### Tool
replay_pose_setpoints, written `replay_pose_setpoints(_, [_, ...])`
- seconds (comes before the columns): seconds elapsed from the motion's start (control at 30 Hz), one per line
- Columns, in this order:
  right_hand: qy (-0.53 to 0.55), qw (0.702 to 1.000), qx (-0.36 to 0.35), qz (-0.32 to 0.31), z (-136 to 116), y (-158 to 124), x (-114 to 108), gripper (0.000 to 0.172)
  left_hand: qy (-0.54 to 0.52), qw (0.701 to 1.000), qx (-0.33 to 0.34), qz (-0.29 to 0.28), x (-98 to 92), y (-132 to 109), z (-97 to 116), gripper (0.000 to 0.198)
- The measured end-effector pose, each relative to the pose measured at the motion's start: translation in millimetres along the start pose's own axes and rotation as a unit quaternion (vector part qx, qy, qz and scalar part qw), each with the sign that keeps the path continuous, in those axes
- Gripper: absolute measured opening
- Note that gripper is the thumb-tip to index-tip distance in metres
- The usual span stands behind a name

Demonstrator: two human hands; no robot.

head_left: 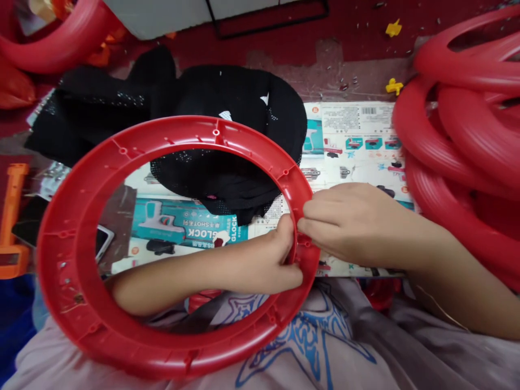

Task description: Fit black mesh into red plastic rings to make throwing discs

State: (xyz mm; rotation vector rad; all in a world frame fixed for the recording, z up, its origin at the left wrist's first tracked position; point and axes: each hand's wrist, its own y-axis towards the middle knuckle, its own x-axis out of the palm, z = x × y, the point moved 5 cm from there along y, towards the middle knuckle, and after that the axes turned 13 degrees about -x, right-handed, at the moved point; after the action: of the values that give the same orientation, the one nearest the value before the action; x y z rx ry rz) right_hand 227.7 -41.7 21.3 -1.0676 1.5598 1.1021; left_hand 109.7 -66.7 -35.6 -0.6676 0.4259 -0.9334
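Observation:
A large red plastic ring (81, 200) lies tilted over my lap, its hollow ribbed side facing up. My left arm passes through the ring's opening, and my left hand (272, 260) is closed on the ring's right inner rim. My right hand (349, 222) comes in from the right, with its fingers pinched together at the same spot on the rim, touching the left hand. Whatever small thing the right fingers may hold is hidden.
A stack of red rings (463, 141) fills the right side. Black mesh fabric (227, 108) lies on a flattened toy-gun carton (357, 141) ahead. There is an orange plastic part (12, 216) at the left and small yellow pieces (394, 85) on the red floor.

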Motion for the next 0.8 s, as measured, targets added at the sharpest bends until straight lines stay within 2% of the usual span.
replay_pose_setpoints(0.07, [0.04,0.999,0.023,0.012,5.6,0.9,2.4,0.027,0.018,0.999,-0.024,-0.016,1.1,-0.8,0.8,0.048])
replay_pose_setpoints(0.13, [0.106,0.991,0.076,0.008,12.7,1.6,6.1,0.025,0.018,0.999,-0.032,-0.03,1.9,-1.4,3.2,0.05])
replay_pose_setpoints(0.23, [0.203,0.964,0.171,-0.008,21.3,0.5,10.4,0.019,0.005,0.999,-0.017,-0.037,2.0,-2.4,7.4,0.048])
replay_pose_setpoints(0.3, [0.242,0.948,0.207,-0.004,23.9,-0.5,9.7,0.017,-0.01,1.0,-0.001,-0.025,0.7,-3.8,9.6,0.054])
replay_pose_setpoints(0.4, [0.281,0.932,0.229,0.014,25.5,-1.4,7.5,0.017,-0.084,0.996,0.011,-0.035,0.6,-5.9,11.9,0.064])
replay_pose_setpoints(0.5, [0.294,0.925,0.236,0.036,27.0,-1.8,6.3,0.017,-0.186,0.981,0.029,-0.051,1.8,-5.2,16.0,0.056])
replay_pose_setpoints(0.63, [0.283,0.928,0.236,0.043,28.1,-1.0,6.2,0.017,-0.247,0.968,0.025,0.02,-0.4,3.0,15.0,0.044])
replay_pose_setpoints(0.7, [0.277,0.929,0.243,0.026,28.1,-0.6,6.9,0.016,-0.261,0.964,0.008,0.057,-1.2,7.7,10.6,0.043])
replay_pose_setpoints(0.8, [0.262,0.927,0.268,-0.014,28.0,-1.3,7.5,0.016,-0.246,0.966,-0.002,0.082,-2.0,11.9,4.3,0.043])
